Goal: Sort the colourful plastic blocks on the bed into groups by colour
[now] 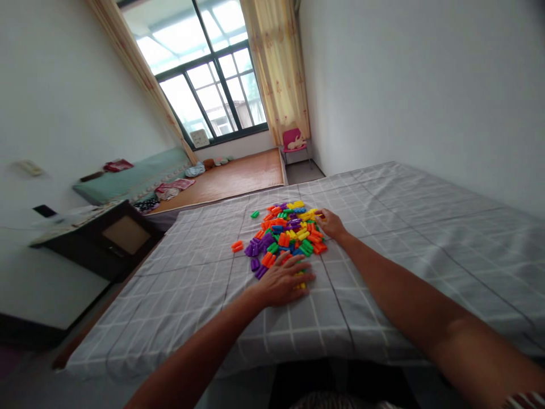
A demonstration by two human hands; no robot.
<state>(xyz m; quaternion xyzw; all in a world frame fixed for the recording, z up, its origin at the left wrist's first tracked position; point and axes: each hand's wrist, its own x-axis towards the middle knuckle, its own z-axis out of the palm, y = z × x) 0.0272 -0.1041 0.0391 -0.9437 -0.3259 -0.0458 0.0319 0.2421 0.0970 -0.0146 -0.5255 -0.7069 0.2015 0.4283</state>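
A heap of small plastic building pieces (284, 240) in orange, purple, yellow, green and blue lies on the grey checked cloth (183, 284). My left hand (283, 281) rests palm down at the near side of the heap, fingers spread. Yellow pieces (301, 279) show between and beside those fingers. At the heap's right edge is my right hand (331, 223), its fingers apart and slightly curved against a yellow piece (310, 215); I see no firm grip. A loose orange piece (237, 246) and a green piece (255, 215) lie left of the heap.
Beyond the table stands a low bed (238, 170) with clothes on it, below a window (213, 74). A pink chair (293, 139) holds a soft toy. To the left is a dark cabinet (114, 238); a white wall (426, 91) runs along the right.
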